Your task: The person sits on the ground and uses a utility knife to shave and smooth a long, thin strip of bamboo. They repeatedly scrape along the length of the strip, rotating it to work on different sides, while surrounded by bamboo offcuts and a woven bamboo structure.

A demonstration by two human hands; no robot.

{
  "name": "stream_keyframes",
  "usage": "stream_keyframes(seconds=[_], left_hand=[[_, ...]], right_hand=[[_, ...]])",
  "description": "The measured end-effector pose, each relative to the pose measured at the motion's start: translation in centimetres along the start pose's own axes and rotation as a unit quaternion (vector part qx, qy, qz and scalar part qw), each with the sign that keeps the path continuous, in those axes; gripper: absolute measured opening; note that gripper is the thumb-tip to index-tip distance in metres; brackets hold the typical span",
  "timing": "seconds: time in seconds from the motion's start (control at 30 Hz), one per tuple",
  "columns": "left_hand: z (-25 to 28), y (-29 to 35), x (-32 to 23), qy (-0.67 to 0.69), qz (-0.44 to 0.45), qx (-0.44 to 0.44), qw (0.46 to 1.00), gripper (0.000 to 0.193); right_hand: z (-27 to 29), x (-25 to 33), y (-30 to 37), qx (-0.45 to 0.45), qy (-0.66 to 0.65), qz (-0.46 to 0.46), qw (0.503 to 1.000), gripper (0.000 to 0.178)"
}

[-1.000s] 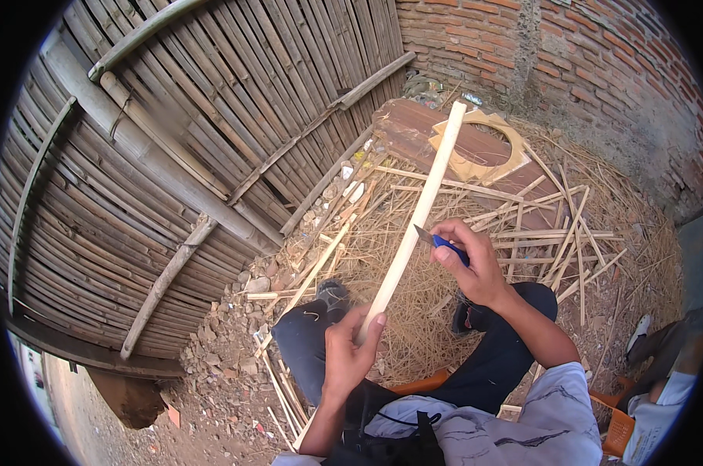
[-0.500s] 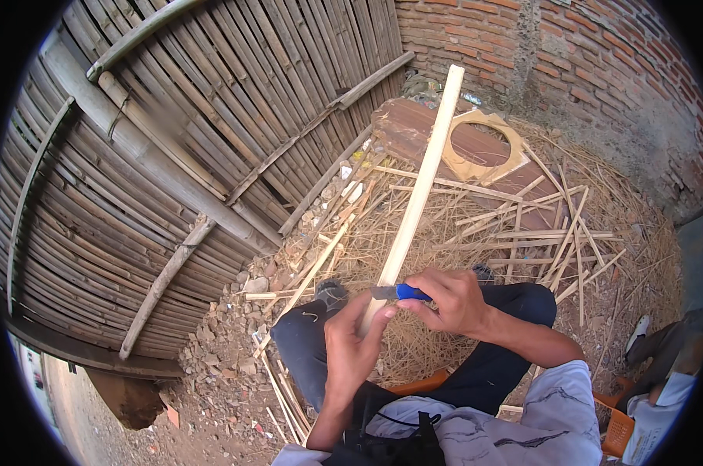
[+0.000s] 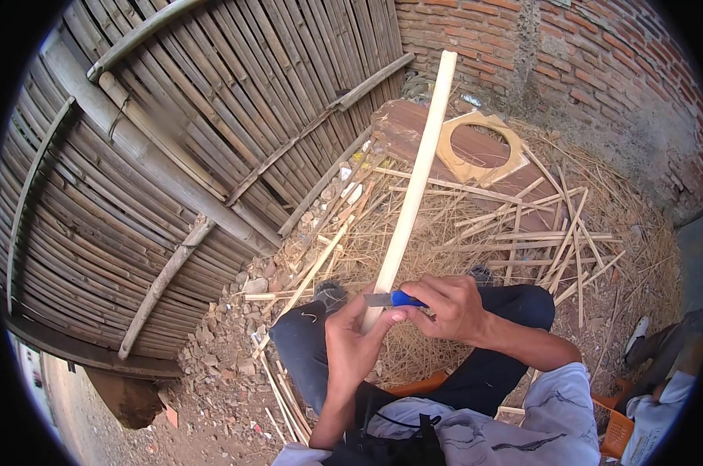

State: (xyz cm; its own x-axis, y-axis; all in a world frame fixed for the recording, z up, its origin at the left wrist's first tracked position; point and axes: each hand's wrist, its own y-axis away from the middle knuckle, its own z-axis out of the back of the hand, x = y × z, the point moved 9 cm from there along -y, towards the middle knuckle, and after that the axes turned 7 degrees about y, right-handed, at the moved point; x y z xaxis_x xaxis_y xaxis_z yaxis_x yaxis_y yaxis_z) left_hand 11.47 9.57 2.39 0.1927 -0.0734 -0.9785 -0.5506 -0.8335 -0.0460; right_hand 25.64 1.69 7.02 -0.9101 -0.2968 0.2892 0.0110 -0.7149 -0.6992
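A long pale bamboo strip (image 3: 415, 186) slants up and away from my lap toward the brick wall. Its near end is gripped by my left hand (image 3: 350, 335), with the fingers wrapped round it. My right hand (image 3: 450, 307) is closed on a blue-handled knife (image 3: 406, 299). The knife's short grey blade lies across the strip, just above my left thumb. My right thumb is close to the left thumb tip. Part of the knife handle is hidden inside my right fingers.
Cut bamboo strips (image 3: 565, 237) lie scattered over straw-like shavings at the right. Behind them a board with a round hole (image 3: 483, 175) rests on a brown panel (image 3: 398, 124). A bamboo slat wall (image 3: 173, 155) stands left, a brick wall (image 3: 600, 70) behind. Another person (image 3: 670, 342) sits at the far right.
The strip's far end has shifted slightly left and upward. The knife and my right hand have moved a little left and down, while the blade remains across the strip.
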Motion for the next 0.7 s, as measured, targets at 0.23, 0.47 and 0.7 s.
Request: stream_keyframes(seconds=[0.23, 0.47, 0.7], left_hand=[[0.1, 0.3, 0.0, -0.010, -0.014, -0.007, 1.000, 0.032], [0.1, 0.5, -0.5, -0.019, 0.004, -0.017, 1.000, 0.030], [0.0, 0.4, -0.6, -0.032, -0.007, -0.014, 0.999, 0.032]], right_hand=[[0.6, 0.3, -0.3, -0.009, 0.013, -0.002, 1.000, 0.027], [0.8, 0.3, -0.6, -0.002, 0.026, -0.007, 1.000, 0.027], [1.3, 0.4, -0.8, -0.008, 0.047, 0.004, 0.999, 0.028]])
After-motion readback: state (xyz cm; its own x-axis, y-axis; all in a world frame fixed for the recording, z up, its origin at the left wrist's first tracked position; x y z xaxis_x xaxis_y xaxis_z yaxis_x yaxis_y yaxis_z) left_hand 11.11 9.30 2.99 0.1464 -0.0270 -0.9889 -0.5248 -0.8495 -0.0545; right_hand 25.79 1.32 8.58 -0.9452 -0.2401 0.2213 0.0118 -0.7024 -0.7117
